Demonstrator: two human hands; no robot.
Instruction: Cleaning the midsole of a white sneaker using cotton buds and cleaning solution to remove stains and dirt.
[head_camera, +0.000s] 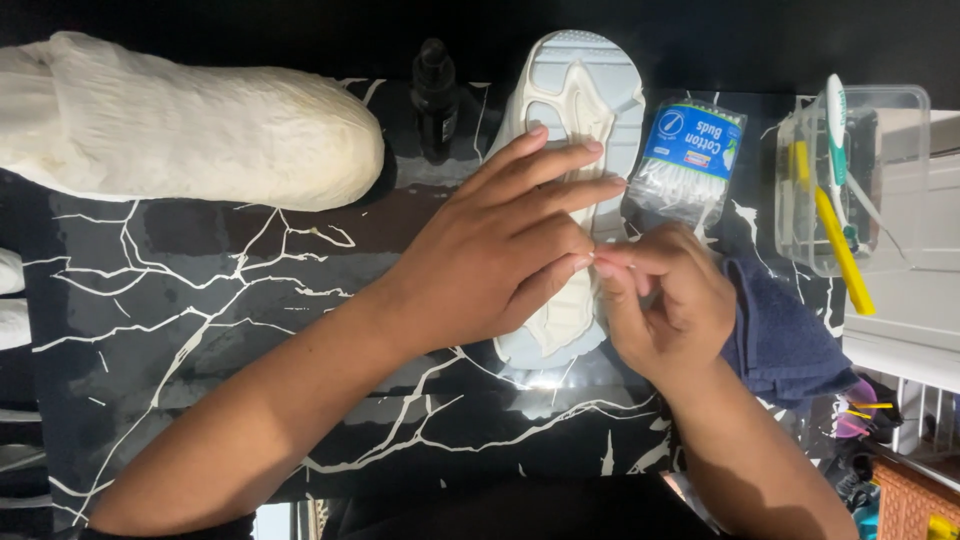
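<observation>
A white shoe (585, 90) lies sole-up on the black marbled table (200, 300), toe pointing away from me. My left hand (500, 250) rests flat on its sole, fingers spread toward the right. My right hand (665, 300) sits at the shoe's right side with thumb and fingers pinched together on something small and thin that I cannot make out. A clear bag of cotton buds (685, 160) lies just beyond my right hand.
A white stuffed cloth bundle (190, 125) lies at the back left. A dark bottle (435, 95) stands beside the shoe. A navy towel (780, 330) lies right of my hand. A clear plastic box (850, 180) holds brushes and yellow tools.
</observation>
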